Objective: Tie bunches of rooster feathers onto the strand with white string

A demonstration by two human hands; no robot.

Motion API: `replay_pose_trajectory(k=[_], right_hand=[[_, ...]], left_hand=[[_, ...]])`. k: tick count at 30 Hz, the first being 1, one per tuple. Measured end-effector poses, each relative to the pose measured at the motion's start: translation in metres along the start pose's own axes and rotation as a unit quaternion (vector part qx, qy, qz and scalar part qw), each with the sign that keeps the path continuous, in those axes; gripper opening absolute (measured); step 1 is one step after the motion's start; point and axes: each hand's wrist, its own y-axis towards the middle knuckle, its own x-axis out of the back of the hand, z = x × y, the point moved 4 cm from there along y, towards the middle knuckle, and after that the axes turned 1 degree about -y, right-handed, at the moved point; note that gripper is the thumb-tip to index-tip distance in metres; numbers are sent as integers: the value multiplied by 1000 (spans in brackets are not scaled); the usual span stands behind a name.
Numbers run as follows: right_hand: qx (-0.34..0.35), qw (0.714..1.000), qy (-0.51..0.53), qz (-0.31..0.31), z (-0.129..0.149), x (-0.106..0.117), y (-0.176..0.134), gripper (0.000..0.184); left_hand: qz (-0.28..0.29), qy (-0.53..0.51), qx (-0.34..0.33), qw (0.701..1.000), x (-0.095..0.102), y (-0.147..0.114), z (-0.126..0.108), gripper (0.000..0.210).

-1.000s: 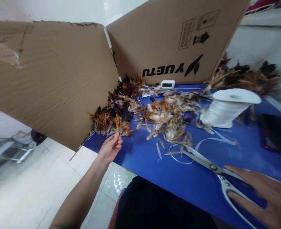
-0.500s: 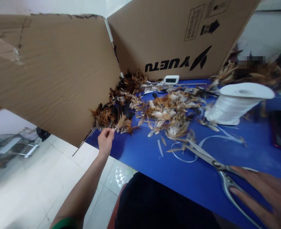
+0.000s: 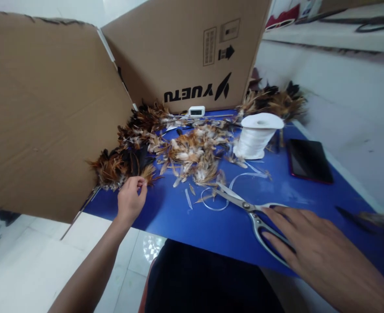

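Note:
My left hand (image 3: 132, 199) is closed in a pinch at the near left edge of the blue table, with a light brown feather (image 3: 148, 173) at its fingertips. Just behind it lies a dark and rust-coloured feather bunch (image 3: 110, 167). My right hand (image 3: 312, 243) holds a pair of metal scissors (image 3: 246, 205) by the handles, low over the table, blades pointing left. Close to the blade tips are a loop of thin white ribbon (image 3: 211, 208) and a heap of loose brown and white feathers (image 3: 192, 152).
A white ribbon spool (image 3: 253, 139) stands behind the scissors. A dark phone (image 3: 310, 161) lies to its right. Cardboard panels (image 3: 192, 52) wall off the back and left. A small white digital display (image 3: 196, 111) sits at the back, and more feathers (image 3: 279, 102) lie far right.
The view has swung right, bringing the whole phone and more of my right hand into sight. My left hand still pinches near the feather bunch; the scissors stay in my right hand.

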Motion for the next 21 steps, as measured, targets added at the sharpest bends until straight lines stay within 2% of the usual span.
replay_pose_trajectory(k=[3,5,8,10,13,16,18,21], right_hand=[[37,998,-27,49,4,-5,0,39],[38,997,-40,52,3,-9,0,38],[40,997,-51,48,2,-14,-1,37],[41,996,-60,47,1,-16,-1,36],[40,996,-76,36,3,-16,1,35],[36,995,-93,20,5,-16,3,36],[31,994,-101,16,5,-17,3,36],[27,994,-105,25,2,-21,2,36]], left_hand=[[44,-58,-99,992,-6,9,-33,13],[77,-85,-135,984,-17,19,-51,15],[98,-95,-161,977,-42,40,-67,18],[85,-97,-162,978,-60,60,-72,23],[53,-85,-131,986,-86,93,-74,41],[48,-80,-51,994,-110,119,-72,59],[68,-100,-29,992,-123,125,-76,60],[70,-138,-61,986,-129,118,-90,52]])
